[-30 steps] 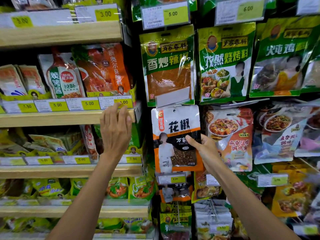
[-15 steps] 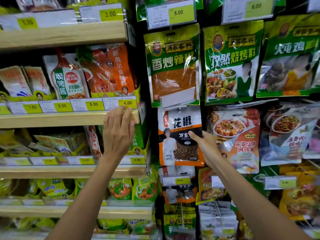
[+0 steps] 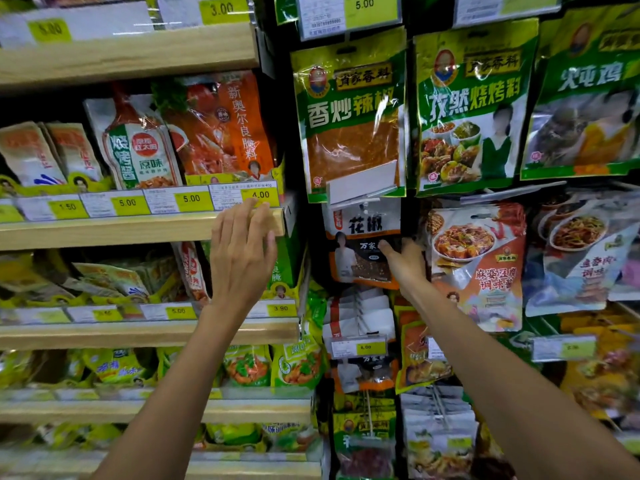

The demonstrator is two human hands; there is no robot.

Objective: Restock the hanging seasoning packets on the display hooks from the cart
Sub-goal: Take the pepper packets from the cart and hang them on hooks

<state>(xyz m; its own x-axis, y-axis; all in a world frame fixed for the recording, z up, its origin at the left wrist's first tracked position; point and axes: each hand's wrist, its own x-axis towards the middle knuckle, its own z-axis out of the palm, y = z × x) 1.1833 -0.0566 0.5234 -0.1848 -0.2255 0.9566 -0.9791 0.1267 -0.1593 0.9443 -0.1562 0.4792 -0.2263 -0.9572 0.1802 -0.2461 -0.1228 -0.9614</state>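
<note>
Pushed further back into the display than a second ago, the black-and-orange plastic peppercorn packet (image 3: 356,237) seems almost hung. Left of that packet, the left hand (image 3: 242,261) lies flat-fingered against the pale wooden shelf edge (image 3: 121,232); at its right edge, the right hand (image 3: 407,268) pinches it.

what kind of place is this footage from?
A grocery store's seasoning aisle, most likely: wooden shelves with yellow price tags, seasoning packets hanging in rows, the right hand gripping a peppercorn packet among them.
</note>
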